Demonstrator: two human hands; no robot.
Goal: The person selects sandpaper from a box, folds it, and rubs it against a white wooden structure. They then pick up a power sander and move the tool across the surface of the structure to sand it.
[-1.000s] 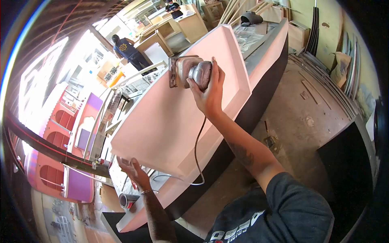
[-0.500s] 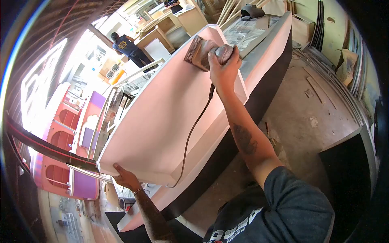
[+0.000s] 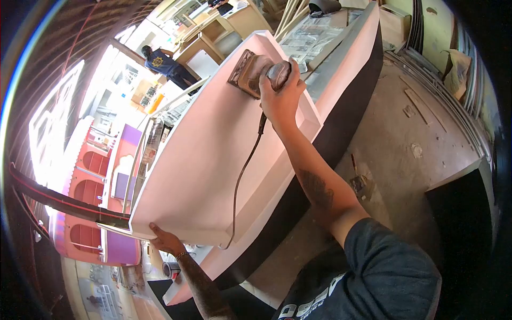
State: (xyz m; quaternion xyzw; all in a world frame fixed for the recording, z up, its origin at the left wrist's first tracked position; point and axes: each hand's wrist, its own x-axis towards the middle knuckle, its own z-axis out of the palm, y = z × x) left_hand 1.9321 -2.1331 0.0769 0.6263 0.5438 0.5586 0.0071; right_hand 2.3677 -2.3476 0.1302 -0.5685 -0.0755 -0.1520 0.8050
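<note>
A corded electric sander (image 3: 255, 73) lies against the upper inside face of a pale pink panel with raised edges (image 3: 197, 154). My right hand (image 3: 280, 93) is wrapped round the sander's rounded top. From its rear, a dark cord (image 3: 238, 186) runs down across the panel to the lower edge. At the panel's near lower-left corner, my left hand (image 3: 166, 241) grips the rim, thumb on the inner side and the other fingers hidden behind. The panel is tilted and rests over a pink-edged bench with a dark side (image 3: 341, 128).
Plastic sheeting (image 3: 306, 42) and a dark visor-like object (image 3: 324, 6) lie on the bench's far part. Another person (image 3: 166, 64) stands at the back left. Pink and purple shelving (image 3: 88, 213) is at left; long strips (image 3: 442, 101) line the right wall.
The sander and my right hand have moved slightly left and down over the panel. My left hand keeps its hold on the corner. The whole view has shifted a little.
</note>
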